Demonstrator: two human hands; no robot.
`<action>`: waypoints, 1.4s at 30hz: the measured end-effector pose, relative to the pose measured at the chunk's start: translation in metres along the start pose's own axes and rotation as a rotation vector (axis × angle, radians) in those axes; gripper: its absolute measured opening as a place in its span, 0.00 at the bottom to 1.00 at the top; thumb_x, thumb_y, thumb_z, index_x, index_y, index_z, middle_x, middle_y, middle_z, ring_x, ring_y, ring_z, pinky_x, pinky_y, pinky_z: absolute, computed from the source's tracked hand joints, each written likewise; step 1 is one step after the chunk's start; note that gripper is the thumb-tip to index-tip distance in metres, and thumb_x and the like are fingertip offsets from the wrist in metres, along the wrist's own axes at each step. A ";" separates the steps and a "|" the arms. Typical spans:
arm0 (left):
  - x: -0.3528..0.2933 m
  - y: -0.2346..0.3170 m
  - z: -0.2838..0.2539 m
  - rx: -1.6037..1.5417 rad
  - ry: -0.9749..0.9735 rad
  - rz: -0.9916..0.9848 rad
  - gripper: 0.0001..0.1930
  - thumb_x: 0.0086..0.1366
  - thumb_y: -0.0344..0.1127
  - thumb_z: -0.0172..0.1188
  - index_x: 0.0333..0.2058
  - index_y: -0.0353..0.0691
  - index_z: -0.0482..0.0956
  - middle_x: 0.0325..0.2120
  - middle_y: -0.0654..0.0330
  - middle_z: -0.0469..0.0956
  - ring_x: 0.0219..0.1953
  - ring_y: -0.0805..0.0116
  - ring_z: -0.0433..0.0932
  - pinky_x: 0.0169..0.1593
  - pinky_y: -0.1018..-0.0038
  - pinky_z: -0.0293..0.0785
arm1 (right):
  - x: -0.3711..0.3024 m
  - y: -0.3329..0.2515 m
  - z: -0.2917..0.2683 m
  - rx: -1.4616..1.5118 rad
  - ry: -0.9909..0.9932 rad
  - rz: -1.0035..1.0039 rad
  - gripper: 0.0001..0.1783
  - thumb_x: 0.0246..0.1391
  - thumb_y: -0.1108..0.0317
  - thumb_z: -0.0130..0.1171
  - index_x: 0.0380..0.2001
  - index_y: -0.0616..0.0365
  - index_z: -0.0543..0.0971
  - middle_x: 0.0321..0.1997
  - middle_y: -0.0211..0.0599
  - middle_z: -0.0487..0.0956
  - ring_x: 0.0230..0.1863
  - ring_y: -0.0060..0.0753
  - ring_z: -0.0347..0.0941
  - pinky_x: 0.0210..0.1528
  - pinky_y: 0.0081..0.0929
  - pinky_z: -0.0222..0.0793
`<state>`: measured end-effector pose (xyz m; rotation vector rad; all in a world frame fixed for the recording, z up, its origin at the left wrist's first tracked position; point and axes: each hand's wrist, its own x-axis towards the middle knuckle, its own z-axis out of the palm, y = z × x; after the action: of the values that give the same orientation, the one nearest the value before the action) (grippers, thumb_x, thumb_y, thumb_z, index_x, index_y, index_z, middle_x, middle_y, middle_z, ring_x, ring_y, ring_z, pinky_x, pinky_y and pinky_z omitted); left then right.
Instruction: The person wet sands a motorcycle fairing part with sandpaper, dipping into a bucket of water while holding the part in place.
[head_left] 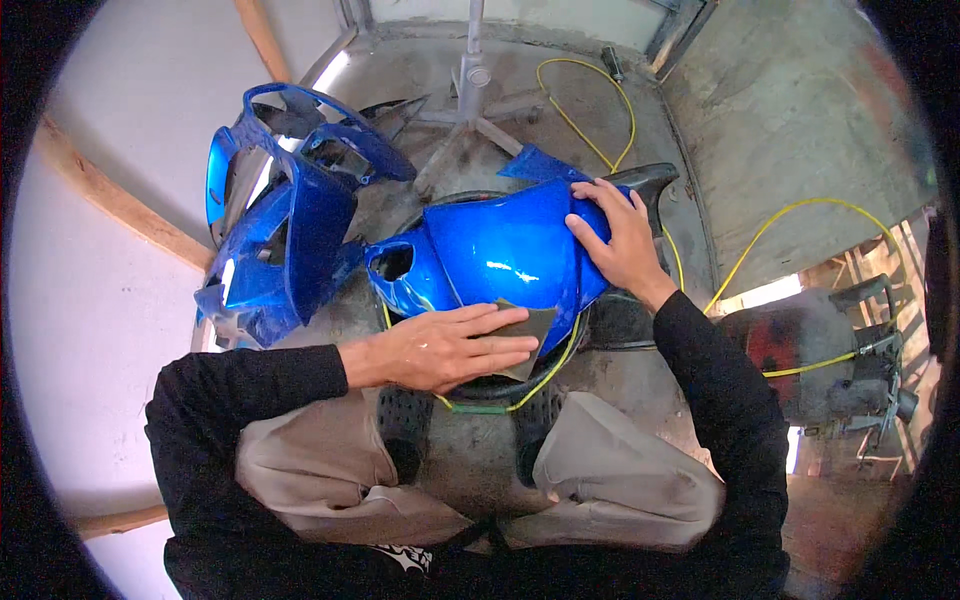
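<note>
A glossy blue motorbike fairing panel (500, 245) lies across a dark round support in front of me. My left hand (440, 350) reaches in from the left, its fingers stretched over a dull brown-grey sheet of sandpaper (540, 325). The sheet is held under those fingers against the panel's near edge. On the panel's right end rests my right hand (622, 235), fingers spread and thumb apart, holding no tool. Its fingertips touch the blue surface. Part of the sandpaper is hidden by my left fingers.
More blue fairing parts (295, 215) stand at the left by the white wall. A metal stand (470, 95) rises behind the panel. A yellow hose (632, 110) loops over the floor toward a dark machine (800, 355) at the right. A black plastic part (650, 185) lies beyond my right hand.
</note>
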<state>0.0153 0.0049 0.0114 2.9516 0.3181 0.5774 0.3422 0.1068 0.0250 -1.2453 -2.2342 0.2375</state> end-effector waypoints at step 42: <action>-0.010 -0.014 -0.011 0.100 0.020 -0.366 0.35 0.72 0.35 0.63 0.77 0.49 0.67 0.78 0.61 0.66 0.80 0.52 0.61 0.74 0.45 0.62 | 0.002 0.000 0.000 -0.003 -0.001 0.006 0.28 0.68 0.44 0.65 0.62 0.49 0.81 0.67 0.39 0.83 0.77 0.54 0.69 0.80 0.71 0.47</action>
<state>-0.0010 0.0175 0.0160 2.8714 0.8882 0.5535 0.3410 0.1081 0.0255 -1.2542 -2.2321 0.2372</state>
